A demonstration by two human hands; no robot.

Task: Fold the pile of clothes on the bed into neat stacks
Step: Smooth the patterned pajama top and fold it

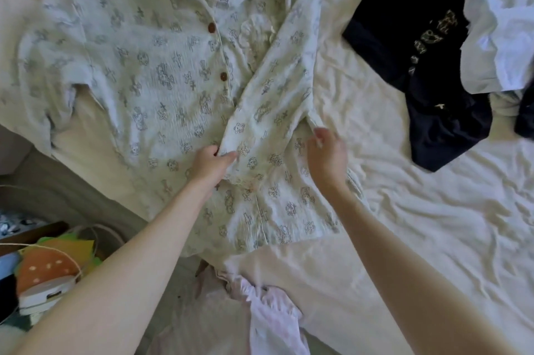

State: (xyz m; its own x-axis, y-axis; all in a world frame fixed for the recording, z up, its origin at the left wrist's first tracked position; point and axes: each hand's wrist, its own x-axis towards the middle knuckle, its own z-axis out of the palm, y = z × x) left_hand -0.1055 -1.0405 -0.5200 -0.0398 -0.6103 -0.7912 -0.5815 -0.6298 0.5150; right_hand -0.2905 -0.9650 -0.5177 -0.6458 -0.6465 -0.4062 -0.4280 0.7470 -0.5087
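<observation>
Left hand (pixel 212 162) pinches the pajama shirt's (pixel 161 74) folded-over sleeve edge.

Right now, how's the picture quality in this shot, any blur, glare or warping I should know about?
Head view: soft, even daylight, no hard shadows; the white garment at top right looks blown out, detail lost. Slight motion blur on the right hand and the sleeve that both hands hold; the left hand is a little sharper. Wide-angle bending curves the bed edge at lower left; the printed pyjama shirt stays readable.

a button-front pyjama top (pixel 161 88) lies spread on the bed (pixel 404 224), with a t-shirt (pixel 416 65) to its right. both hands, left hand (pixel 212 162) and right hand (pixel 328 156), rest on the top's near part. a crumpled garment (pixel 268 314) lies at the bed's near edge.
</observation>
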